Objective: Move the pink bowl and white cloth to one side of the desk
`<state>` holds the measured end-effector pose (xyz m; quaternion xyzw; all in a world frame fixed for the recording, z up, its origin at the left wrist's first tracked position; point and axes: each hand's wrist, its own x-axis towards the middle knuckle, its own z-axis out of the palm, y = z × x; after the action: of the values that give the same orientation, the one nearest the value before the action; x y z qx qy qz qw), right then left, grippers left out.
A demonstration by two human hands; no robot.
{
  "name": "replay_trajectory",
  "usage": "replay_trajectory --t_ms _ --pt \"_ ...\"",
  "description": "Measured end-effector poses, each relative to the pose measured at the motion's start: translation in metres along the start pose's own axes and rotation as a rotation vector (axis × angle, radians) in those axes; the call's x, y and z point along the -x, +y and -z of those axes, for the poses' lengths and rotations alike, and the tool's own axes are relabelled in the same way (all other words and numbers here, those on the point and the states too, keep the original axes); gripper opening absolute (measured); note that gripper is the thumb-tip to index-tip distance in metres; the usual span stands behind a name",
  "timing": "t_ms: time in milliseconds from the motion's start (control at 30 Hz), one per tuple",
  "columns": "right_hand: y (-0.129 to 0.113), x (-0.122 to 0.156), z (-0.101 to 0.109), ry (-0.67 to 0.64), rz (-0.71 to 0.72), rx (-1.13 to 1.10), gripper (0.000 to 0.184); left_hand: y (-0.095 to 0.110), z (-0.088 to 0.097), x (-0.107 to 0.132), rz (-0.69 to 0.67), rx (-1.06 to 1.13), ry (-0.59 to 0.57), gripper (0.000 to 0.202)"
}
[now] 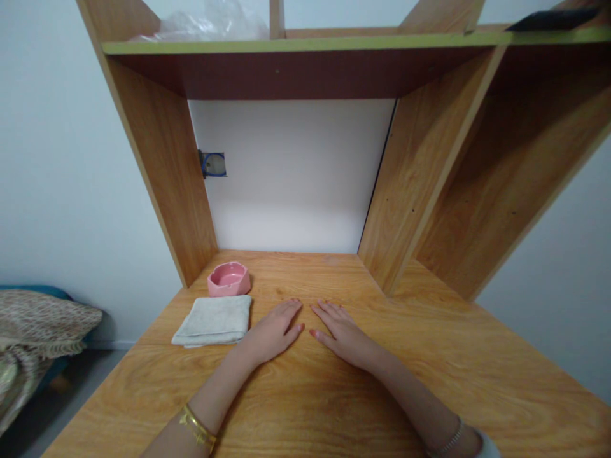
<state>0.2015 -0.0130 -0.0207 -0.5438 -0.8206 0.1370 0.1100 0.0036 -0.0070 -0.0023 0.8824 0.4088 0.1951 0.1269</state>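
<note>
My left hand (274,331) lies flat on the wooden desk (305,394), palm down, thumb held away from the fingers. Opposite it, my right hand (344,334) also rests flat on the desktop with its thumb apart. A small gap separates the two hands, and neither holds anything. Just left of my left hand is a folded pale grey cloth (214,320), its edge close to my wrist. Behind the cloth sits a pink ashtray (228,280) with notches in its rim.
Wooden uprights (157,172) and a shelf (305,48) frame the desk's back. A clear plastic bag (214,22) and a dark object (554,20) lie on the shelf. An uncovered wall box (214,164) shows blue wire. Patterned bedding (42,324) is at the far left.
</note>
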Motion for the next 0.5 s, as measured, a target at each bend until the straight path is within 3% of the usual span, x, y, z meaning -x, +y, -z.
replay_trajectory --t_ms 100,200,333,500 --pt "0.000 0.000 0.000 -0.002 0.006 -0.003 0.066 -0.002 0.013 -0.003 -0.063 -0.046 0.156 0.037" --pt "0.000 0.001 0.001 0.003 0.005 -0.007 0.064 -0.012 0.030 -0.004 0.004 -0.126 0.376 0.034" --pt "-0.003 0.002 0.004 0.003 -0.015 -0.011 0.062 -0.031 0.053 0.002 0.249 -0.340 0.566 0.029" --pt "-0.009 0.000 0.008 -0.015 -0.006 -0.021 0.060 -0.052 0.073 0.019 0.636 -0.575 0.666 0.031"
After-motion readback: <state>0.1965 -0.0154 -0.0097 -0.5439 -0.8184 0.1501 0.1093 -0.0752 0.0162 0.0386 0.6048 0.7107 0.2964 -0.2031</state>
